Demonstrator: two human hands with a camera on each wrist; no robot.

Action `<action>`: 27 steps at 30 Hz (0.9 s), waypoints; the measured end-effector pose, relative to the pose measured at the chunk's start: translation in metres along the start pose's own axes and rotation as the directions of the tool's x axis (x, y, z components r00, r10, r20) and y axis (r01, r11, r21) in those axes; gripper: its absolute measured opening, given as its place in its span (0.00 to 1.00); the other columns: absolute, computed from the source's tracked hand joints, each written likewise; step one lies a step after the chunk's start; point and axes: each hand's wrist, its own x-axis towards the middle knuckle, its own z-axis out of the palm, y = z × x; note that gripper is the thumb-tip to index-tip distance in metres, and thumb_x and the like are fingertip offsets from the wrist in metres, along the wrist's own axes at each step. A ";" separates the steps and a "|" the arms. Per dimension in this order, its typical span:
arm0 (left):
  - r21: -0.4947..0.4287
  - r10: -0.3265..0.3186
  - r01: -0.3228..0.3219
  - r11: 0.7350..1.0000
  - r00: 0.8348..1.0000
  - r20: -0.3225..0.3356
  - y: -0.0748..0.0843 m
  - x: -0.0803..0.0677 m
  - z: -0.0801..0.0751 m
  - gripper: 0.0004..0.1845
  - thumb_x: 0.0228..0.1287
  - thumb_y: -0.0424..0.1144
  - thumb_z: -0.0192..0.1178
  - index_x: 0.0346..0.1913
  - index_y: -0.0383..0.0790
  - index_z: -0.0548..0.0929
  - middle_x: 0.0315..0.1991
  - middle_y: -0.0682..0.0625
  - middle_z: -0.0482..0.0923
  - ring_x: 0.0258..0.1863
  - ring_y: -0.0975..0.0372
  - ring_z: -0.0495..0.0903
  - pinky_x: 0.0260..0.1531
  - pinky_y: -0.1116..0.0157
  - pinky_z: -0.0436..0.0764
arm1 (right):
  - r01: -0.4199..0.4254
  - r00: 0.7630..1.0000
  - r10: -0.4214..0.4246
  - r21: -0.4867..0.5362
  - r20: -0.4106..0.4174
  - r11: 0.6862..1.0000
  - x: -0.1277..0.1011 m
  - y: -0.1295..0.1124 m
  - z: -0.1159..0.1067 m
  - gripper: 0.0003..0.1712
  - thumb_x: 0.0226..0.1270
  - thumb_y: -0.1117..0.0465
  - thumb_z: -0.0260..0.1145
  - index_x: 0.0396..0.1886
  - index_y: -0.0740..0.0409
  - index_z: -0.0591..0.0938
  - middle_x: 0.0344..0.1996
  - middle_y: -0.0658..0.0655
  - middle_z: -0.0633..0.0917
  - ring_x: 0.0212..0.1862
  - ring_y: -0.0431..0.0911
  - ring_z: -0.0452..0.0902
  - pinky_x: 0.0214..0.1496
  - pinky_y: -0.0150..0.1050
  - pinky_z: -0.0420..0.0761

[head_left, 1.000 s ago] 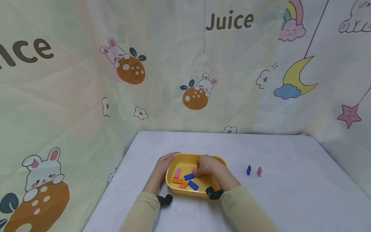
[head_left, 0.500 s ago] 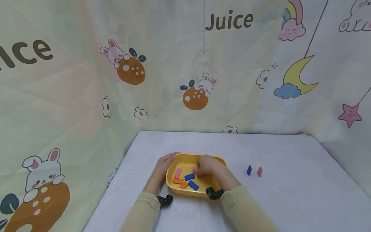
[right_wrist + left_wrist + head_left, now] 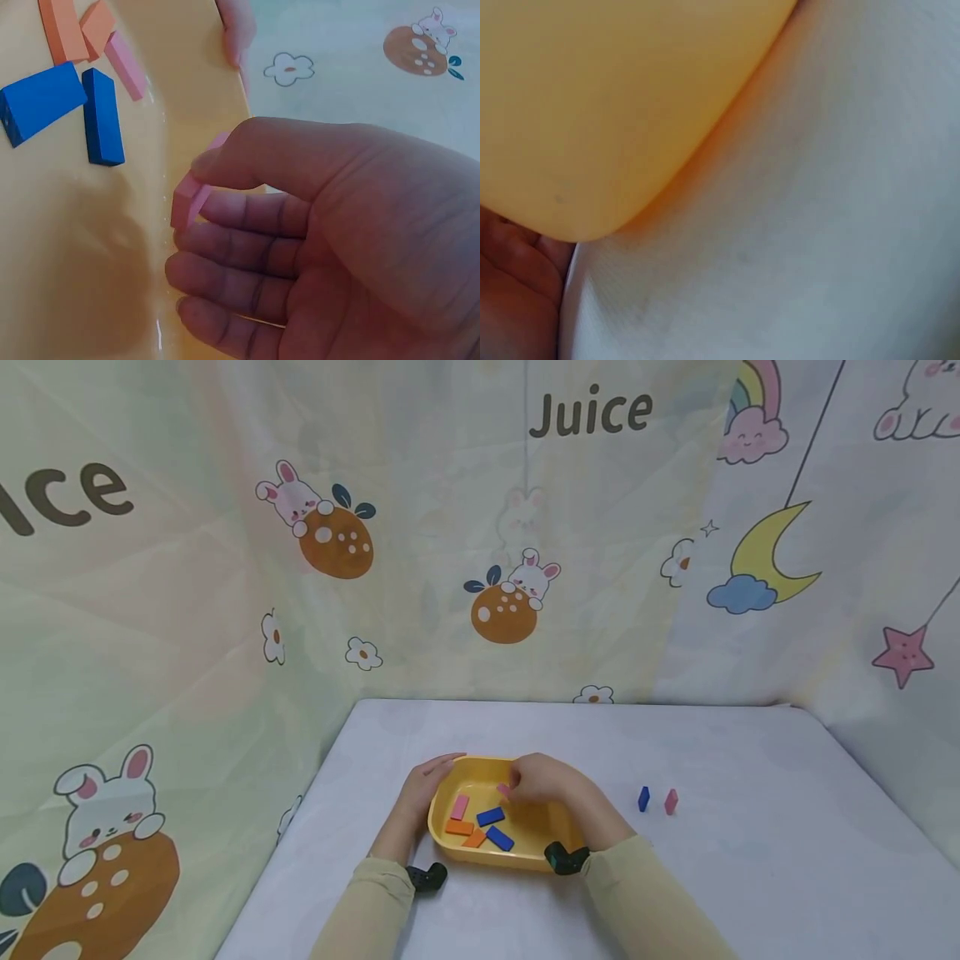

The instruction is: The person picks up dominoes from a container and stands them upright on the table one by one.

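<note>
A yellow tray (image 3: 517, 857) lies on the white tabletop. My left hand (image 3: 422, 787) rests along its left end, fingers stretched against the outside of the wall. In the left wrist view, part of that palm (image 3: 517, 289) shows beside the tray wall. Over the tray's far right part, my right hand (image 3: 551, 781) pinches a pink block (image 3: 191, 193) between thumb and index finger. The other fingers are loosely bent. Left in the tray lie another pink block (image 3: 459, 807), two blue blocks (image 3: 491, 816) and two orange blocks (image 3: 460, 828).
Right of the tray, a blue block (image 3: 643, 799) and a pink block (image 3: 671, 802) stand upright on the table (image 3: 750, 877). A printed cloth (image 3: 420, 527) hangs behind and to the sides. Each wrist wears a black device (image 3: 427, 878).
My right hand has risen a little from the tray floor with the pink block pinched, and its wrist has shifted slightly right. The left hand and the other blocks stay put.
</note>
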 end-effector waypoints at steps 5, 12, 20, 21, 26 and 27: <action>0.003 -0.004 0.004 1.000 1.000 0.001 -0.003 0.000 -0.001 0.21 0.69 0.63 0.52 0.57 0.61 0.83 0.59 0.56 0.81 0.63 0.58 0.77 0.66 0.55 0.75 | 0.026 1.000 -0.026 0.025 -0.017 0.999 -0.001 0.004 -0.001 0.10 0.63 0.51 0.70 0.30 0.50 0.80 0.27 0.52 0.80 0.35 0.45 0.74 0.38 0.37 0.76; -0.001 -0.005 0.005 1.000 1.000 -0.007 -0.003 0.000 0.000 0.21 0.70 0.62 0.51 0.56 0.61 0.84 0.58 0.56 0.82 0.61 0.59 0.78 0.64 0.56 0.77 | 0.024 0.999 -0.022 0.042 -0.030 0.999 -0.003 0.010 -0.004 0.10 0.63 0.50 0.71 0.33 0.48 0.80 0.28 0.51 0.81 0.36 0.46 0.75 0.40 0.37 0.78; -0.011 0.004 -0.004 1.000 1.000 -0.006 0.000 0.000 0.001 0.19 0.70 0.60 0.52 0.56 0.61 0.84 0.58 0.57 0.82 0.61 0.59 0.79 0.63 0.56 0.78 | 0.070 0.996 -0.067 0.075 -0.051 0.995 -0.012 0.018 -0.013 0.07 0.63 0.54 0.71 0.36 0.49 0.81 0.30 0.49 0.82 0.37 0.45 0.75 0.42 0.37 0.80; -0.013 0.002 -0.002 1.000 1.000 -0.006 0.000 0.000 0.001 0.19 0.70 0.60 0.52 0.56 0.60 0.84 0.58 0.57 0.82 0.61 0.59 0.79 0.63 0.56 0.78 | 0.078 0.996 -0.074 0.080 -0.056 0.994 -0.013 0.019 -0.015 0.07 0.63 0.55 0.71 0.36 0.49 0.81 0.30 0.49 0.82 0.37 0.45 0.75 0.42 0.37 0.80; -0.015 -0.001 0.000 1.000 1.000 -0.006 -0.002 0.002 0.001 0.20 0.71 0.59 0.52 0.56 0.59 0.84 0.58 0.56 0.82 0.60 0.59 0.79 0.62 0.57 0.79 | 0.096 0.993 -0.087 0.118 -0.079 0.988 -0.021 0.029 -0.023 0.06 0.63 0.55 0.70 0.36 0.49 0.81 0.30 0.48 0.82 0.36 0.45 0.75 0.40 0.36 0.80; -0.014 -0.001 0.001 1.000 1.000 -0.007 -0.002 0.002 0.001 0.20 0.71 0.59 0.52 0.56 0.59 0.84 0.58 0.56 0.82 0.61 0.59 0.79 0.62 0.57 0.79 | 0.097 0.993 -0.086 0.126 -0.084 0.987 -0.022 0.031 -0.024 0.06 0.63 0.55 0.70 0.36 0.48 0.81 0.31 0.48 0.82 0.36 0.45 0.75 0.40 0.36 0.80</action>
